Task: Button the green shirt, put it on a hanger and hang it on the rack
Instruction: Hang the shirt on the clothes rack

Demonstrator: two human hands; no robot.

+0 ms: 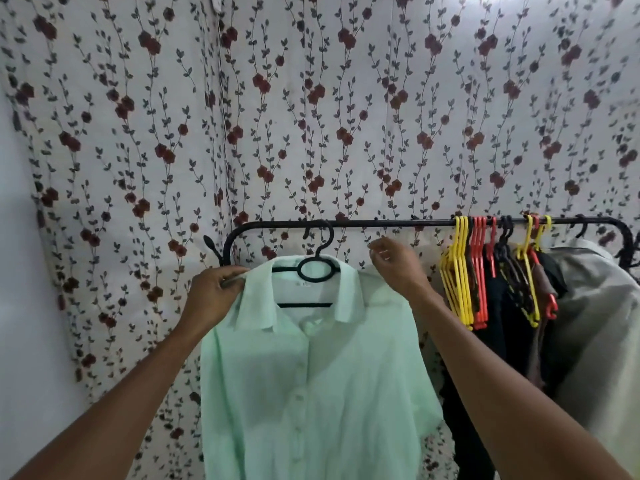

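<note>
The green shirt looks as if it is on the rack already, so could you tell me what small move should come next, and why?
Probably let go with the left hand. The green shirt is buttoned, its black hanger is hooked over the rack, and the right hand is open beside the collar; only the left pinches the shoulder.

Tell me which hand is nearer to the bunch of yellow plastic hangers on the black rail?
The right hand. It hovers open beside the mint-green shirt's collar, just left of the yellow hangers. The left hand grips the shirt's far shoulder, much further away.
</note>
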